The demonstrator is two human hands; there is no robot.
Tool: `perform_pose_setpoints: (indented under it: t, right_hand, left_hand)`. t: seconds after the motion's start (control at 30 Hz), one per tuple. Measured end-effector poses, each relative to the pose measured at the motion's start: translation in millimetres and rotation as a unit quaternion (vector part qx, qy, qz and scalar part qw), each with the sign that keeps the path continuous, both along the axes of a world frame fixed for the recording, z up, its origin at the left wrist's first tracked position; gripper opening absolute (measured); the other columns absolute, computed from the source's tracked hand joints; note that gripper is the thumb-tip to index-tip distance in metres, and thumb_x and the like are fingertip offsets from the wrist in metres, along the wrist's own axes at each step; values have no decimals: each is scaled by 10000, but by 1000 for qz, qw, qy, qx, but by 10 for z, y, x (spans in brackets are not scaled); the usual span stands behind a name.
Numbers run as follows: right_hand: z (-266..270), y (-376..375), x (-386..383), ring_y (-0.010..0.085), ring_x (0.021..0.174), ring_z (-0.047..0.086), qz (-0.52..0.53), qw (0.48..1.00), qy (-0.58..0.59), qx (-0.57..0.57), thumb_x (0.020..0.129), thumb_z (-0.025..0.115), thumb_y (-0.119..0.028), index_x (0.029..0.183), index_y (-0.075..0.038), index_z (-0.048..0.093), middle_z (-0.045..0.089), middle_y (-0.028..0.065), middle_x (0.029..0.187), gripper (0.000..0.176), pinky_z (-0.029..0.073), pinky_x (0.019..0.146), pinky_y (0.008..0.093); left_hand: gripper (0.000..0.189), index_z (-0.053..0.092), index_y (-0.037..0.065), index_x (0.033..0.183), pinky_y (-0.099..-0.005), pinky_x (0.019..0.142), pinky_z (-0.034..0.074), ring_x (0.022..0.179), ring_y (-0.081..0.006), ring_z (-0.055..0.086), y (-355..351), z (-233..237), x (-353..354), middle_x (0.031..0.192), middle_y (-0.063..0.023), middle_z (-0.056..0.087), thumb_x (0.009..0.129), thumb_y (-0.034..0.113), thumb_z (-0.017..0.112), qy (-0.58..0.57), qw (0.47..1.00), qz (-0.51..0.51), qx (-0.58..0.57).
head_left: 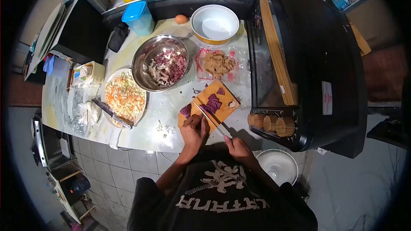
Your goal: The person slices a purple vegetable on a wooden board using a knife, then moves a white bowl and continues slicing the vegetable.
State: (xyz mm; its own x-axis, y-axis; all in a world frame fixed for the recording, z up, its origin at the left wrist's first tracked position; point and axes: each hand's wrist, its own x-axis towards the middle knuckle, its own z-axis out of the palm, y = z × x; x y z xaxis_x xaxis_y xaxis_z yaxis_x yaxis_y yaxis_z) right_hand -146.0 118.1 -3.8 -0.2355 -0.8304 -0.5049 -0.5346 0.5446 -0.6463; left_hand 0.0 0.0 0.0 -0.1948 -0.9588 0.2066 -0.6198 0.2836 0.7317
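On a wooden cutting board (231,108) lie chopped purple pieces (211,104), with a larger purple piece (186,111) at its left edge. My right hand (238,149) is closed round the handle of a knife (208,116), whose blade slants up and left across the board. Beside the blade, my left hand (194,132) has its fingers curled down at the board's lower left; what they hold, if anything, is hidden. A small whitish piece (232,104) sits at the board's right.
Behind the board are a steel bowl (140,79) of chopped food, a bag of brown slices (219,63) and a white bowl (214,22). Leftward lie a plate of shredded vegetables (125,96) and another knife (112,113). A black oven (317,60) stands right.
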Motion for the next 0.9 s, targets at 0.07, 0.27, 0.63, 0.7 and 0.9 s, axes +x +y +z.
perform_pose_setpoints:
  t: [0.07,0.27,0.63,0.7,0.9]
  right_hand:
    - [-27,28,-1,416,699,551,-10,1000,-25,-7,883,509,-390,701,33,556,542,275,720,464,403,597,471]
    - [-97,91,81,436,652,500,-55,995,2,-88,887,497,-401,651,26,503,493,251,654,488,375,573,489]
    - [69,-61,-22,463,682,528,-26,993,21,-113,906,468,-366,643,70,541,520,297,663,515,389,580,497]
    - [47,-68,-41,468,677,526,-18,993,17,-115,908,463,-365,632,73,536,512,298,649,523,390,572,496]
    - [9,-58,-33,466,658,530,-19,994,5,-107,900,480,-373,621,82,530,503,312,642,536,386,556,496]
  left_hand:
    - [130,670,7,846,-306,575,492,622,-265,620,-2,45,-14,742,-138,628,743,80,641,23,1000,-2,1]
    - [141,671,0,843,-320,570,496,616,-274,622,-17,-8,-5,754,-141,635,746,98,647,4,1000,16,-16]
    - [160,673,8,857,-334,581,498,639,-286,630,-31,-54,11,770,-145,644,748,122,641,5,1000,25,-12]
    - [162,671,6,859,-334,588,499,646,-290,631,-39,-65,34,775,-149,645,750,121,637,8,999,26,-16]
    - [173,667,-3,859,-325,609,498,661,-299,633,-28,11,70,779,-159,646,739,121,652,35,998,35,38]
